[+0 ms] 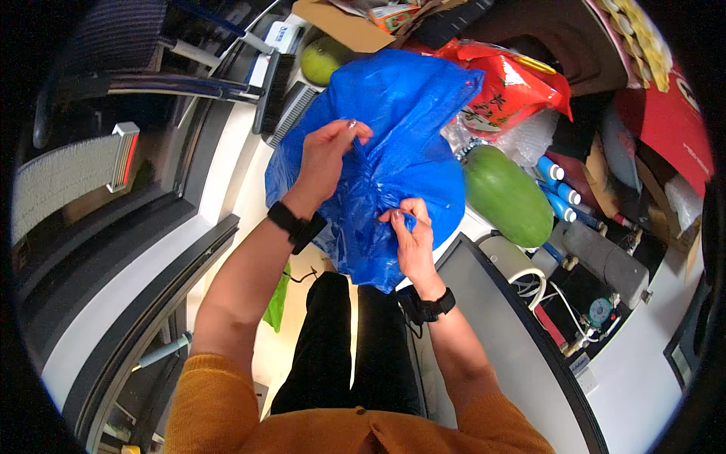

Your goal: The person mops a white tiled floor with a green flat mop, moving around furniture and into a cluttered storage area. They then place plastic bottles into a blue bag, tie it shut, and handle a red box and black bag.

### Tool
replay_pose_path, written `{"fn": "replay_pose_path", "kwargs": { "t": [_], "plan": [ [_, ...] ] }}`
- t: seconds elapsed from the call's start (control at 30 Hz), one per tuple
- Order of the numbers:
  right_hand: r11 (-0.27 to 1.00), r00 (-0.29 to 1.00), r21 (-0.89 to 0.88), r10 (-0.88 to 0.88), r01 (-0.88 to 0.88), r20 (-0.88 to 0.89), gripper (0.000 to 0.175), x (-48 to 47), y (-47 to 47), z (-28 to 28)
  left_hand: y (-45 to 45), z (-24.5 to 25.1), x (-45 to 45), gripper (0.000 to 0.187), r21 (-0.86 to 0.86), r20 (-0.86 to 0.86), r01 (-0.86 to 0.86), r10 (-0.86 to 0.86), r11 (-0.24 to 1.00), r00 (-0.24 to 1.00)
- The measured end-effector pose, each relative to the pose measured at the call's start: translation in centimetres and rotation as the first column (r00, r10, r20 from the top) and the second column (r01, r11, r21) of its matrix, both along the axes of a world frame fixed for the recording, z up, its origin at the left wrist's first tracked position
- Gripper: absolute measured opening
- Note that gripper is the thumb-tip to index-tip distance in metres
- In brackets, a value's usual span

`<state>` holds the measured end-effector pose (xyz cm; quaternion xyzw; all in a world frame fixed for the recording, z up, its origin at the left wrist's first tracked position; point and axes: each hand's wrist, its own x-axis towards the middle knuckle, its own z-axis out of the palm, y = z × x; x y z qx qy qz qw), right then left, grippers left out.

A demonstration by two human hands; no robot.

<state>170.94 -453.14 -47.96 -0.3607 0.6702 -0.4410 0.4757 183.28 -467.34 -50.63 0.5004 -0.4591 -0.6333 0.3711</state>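
Observation:
A bulging blue plastic bag (408, 91) is in front of me, its film gathered into a tight, creased neck near the middle. My left hand (324, 162) pinches a bit of the film on the far left side of this neck, thumb against fingers. Lower and to the right, my right hand (417, 241) has its fingers curled around another piece of the film, and a blue fold pokes out beside the thumb. What the bag holds is hidden. Both wrists wear black bands.
A large green melon-like fruit (507, 196) lies right of the bag, near blue bottles (558, 190) with white caps. Behind are a red printed bag (505, 91), a yellow-green round fruit (322, 61) and a cardboard box (340, 25). Brushes (275, 93) and a window frame (193, 164) stand left. An open cabinet (601, 272) shows pipes.

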Motion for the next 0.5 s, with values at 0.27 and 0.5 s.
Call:
{"fn": "replay_pose_path", "kwargs": {
  "t": [0.27,0.5],
  "plan": [
    [0.974,0.888,-0.018,0.199,-0.227,-0.415,0.018,-2.8,-1.0,4.4,-1.1,7.4,1.3,0.024,0.187,0.095,0.652,-0.674,0.735,0.732],
    [0.933,0.836,-0.016,0.314,-0.359,-0.450,0.017,-3.9,1.0,0.8,-2.2,1.8,4.2,0.028,0.504,-0.169,0.371,-0.332,0.780,0.928]
  ]
}}
